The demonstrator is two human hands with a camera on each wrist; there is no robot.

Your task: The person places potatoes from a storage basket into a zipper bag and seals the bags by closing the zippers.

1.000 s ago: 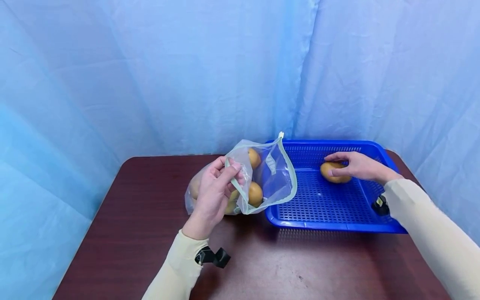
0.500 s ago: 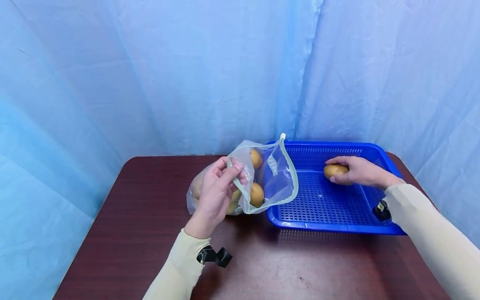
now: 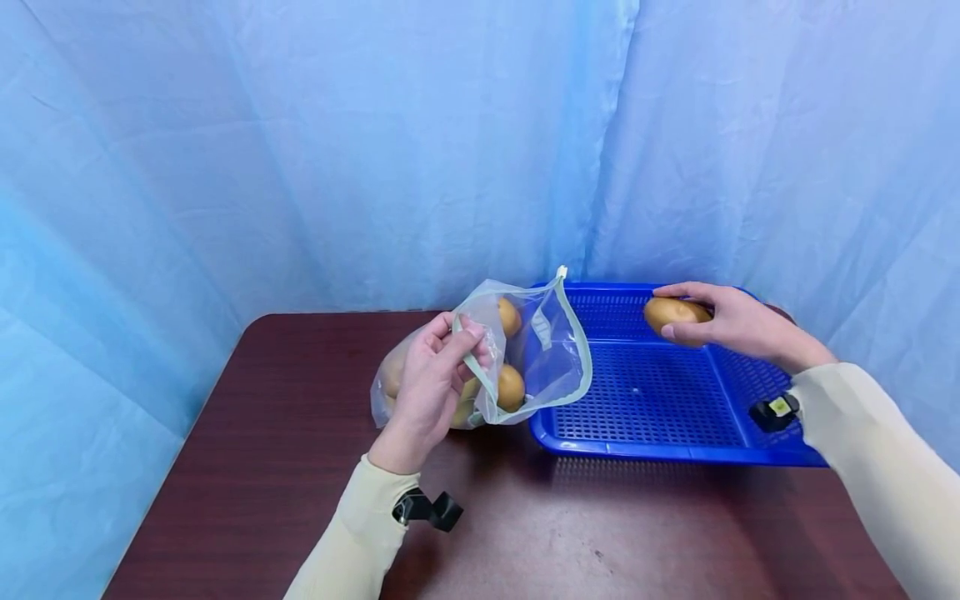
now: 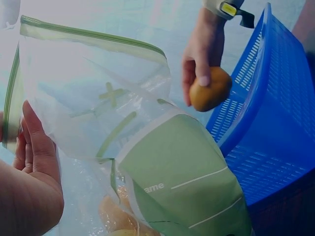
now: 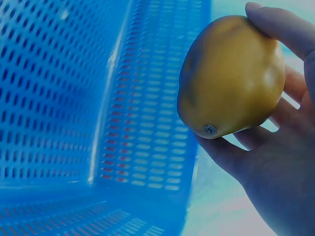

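My left hand (image 3: 431, 379) pinches the green-edged rim of a clear zip bag (image 3: 543, 350) and holds its mouth open toward the basket. Yellow-brown fruits (image 3: 510, 387) lie inside the bag. In the left wrist view the bag (image 4: 162, 167) fills the frame beside my left hand (image 4: 29, 162). My right hand (image 3: 720, 321) grips one yellow-brown fruit (image 3: 670, 312), lifted above the far side of the blue basket (image 3: 675, 446). The right wrist view shows that fruit (image 5: 231, 76) held by my fingers (image 5: 275, 29) over the basket wall (image 5: 98, 98).
The blue perforated basket stands on the right of a dark brown table (image 3: 262, 467). Its floor holds nothing visible. A blue curtain (image 3: 300, 150) hangs close behind the table. Bare tabletop lies in front and to the left.
My right hand has lifted the fruit off the basket floor, up to the level of the far rim. The left hand and bag have barely moved.
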